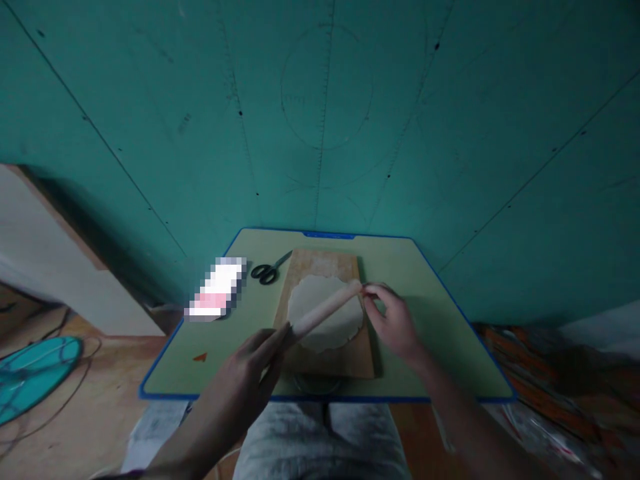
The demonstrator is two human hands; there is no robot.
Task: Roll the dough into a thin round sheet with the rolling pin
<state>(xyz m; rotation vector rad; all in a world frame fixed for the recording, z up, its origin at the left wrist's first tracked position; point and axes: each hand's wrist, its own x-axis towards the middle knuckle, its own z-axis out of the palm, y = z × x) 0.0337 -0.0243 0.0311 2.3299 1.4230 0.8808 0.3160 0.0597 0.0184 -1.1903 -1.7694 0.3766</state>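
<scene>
A flat, roughly round sheet of pale dough [333, 330] lies on a wooden board [320, 363]. Slanting across it is a light rolling pin [325, 310], its near end lower left and its far end upper right. My left hand [255, 367] is closed round the lower left end. At the other end, the fingers of my right hand [393, 317] pinch the tip, just past the board's right edge. Part of the dough is hidden behind the pin.
The board rests on a small pale table [435, 360] with a blue rim. Black-handled scissors [267, 272] lie left of the board, beside a blurred-out phone-like object [217, 290]. A small orange triangle [200, 357] is near the front left. A green wall [320, 133] stands behind.
</scene>
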